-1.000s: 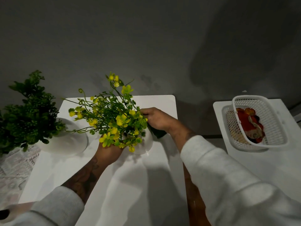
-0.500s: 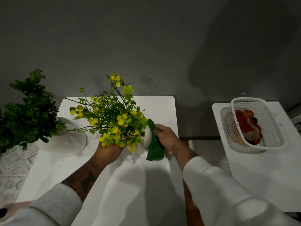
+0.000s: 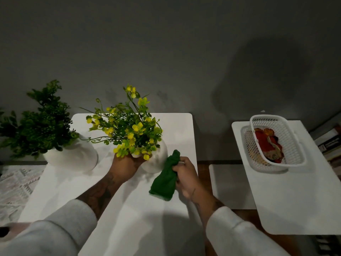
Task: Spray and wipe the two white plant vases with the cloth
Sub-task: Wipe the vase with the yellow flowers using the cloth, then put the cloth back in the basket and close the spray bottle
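Observation:
A white vase (image 3: 156, 161) with yellow flowers (image 3: 129, 130) stands in the middle of the white table (image 3: 129, 209). My left hand (image 3: 125, 165) grips the vase's neck just under the flowers. My right hand (image 3: 186, 178) holds a bunched green cloth (image 3: 165, 180) at the vase's right near side; the cloth's top end touches the vase. A second white vase (image 3: 73, 157) with a dark green plant (image 3: 40, 122) stands at the table's left edge. No spray bottle is in view.
A second white table (image 3: 295, 200) on the right carries a white mesh basket (image 3: 276, 143) with a red and orange item inside. A lower white surface (image 3: 228, 185) lies between the tables. A patterned rug (image 3: 14, 185) is at the left, books at the far right.
My right hand has come from behind the vase round its right side toward me, dragging the green cloth down into full view. My left hand has kept its grip on the vase.

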Available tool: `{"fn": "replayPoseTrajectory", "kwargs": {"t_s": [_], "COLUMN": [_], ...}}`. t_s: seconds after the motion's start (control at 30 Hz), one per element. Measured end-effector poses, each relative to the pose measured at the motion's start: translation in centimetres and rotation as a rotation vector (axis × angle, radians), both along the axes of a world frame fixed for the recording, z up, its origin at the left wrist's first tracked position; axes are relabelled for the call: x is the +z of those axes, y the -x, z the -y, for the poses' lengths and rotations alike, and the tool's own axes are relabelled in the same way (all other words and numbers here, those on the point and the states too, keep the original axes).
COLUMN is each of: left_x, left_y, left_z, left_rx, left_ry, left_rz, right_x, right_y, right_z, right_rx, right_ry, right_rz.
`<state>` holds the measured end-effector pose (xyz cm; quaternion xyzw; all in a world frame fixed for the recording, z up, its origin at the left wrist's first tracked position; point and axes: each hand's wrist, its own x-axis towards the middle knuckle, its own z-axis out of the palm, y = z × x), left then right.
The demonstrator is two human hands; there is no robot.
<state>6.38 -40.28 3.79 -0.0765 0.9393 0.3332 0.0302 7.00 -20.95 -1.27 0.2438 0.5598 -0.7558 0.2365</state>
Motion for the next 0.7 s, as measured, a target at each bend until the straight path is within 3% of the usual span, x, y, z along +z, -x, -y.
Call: {"fn": "replayPoseTrajectory", "kwargs": {"t_s": [0.13,0.23,0.33,0.43,0.53,0.7], "left_x": [-0.1,-1.3,-0.8,0.5,1.4,3.1], "left_y": [-3.1,-4.9,-5.9,-5.9,-5.5,-4.5], "left_z": [-0.8,-1.2,-2.9,-4.9,-5.9,-6.6], "left_rx": [0.264,0.147,0.058,0.005,0.023,0.059], "left_ry": [-0.221,-0.318,-0.571,-0.811,-0.919,-0.877], "left_rz": [0.186,0.347,0.394,0.380,0.304,0.182], "right_x": [1.1,1.7,2.5,3.7,5.0,7.6], "right_y": [0.0,-0.1,-0.3,-1.1,-2.0,-4.6], "right_z": [-2.6,-3.4,-3.6,-3.6,-3.9,-4.8], "right_rx": [-0.080,-0.060,0.004,0.045,0.035,-0.007], "right_ry": [0.169,0.215,0.169,0.158,0.173,0.058], "right_rz": [-0.031,-0.033,-0.106,-0.170,-0.206,-0.232]}}
